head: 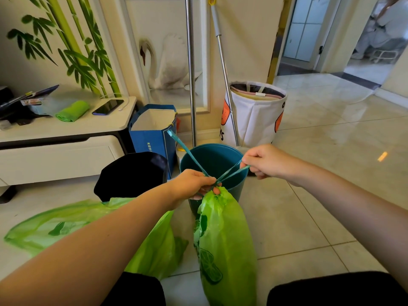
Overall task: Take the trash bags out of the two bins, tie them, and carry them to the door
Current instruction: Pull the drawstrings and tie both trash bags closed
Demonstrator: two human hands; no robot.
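A green trash bag [225,244] hangs in front of me, gathered at its neck. My left hand [194,184] grips the neck and one end of its teal drawstring [187,151], which sticks up to the left. My right hand [262,162] pinches a loop of the same drawstring and holds it taut to the right. A second green bag [66,224] lies loose on the floor at the left, partly under my left arm. Behind my hands stands the teal bin [212,160] with no bag in it. A black bin [132,173] is to its left.
A white low cabinet [66,129] at the left holds a phone and a roll of green bags. A blue paper bag [152,131], two metal poles and a white fabric basket [256,113] stand against the wall. Tiled floor runs right toward an open doorway [309,40].
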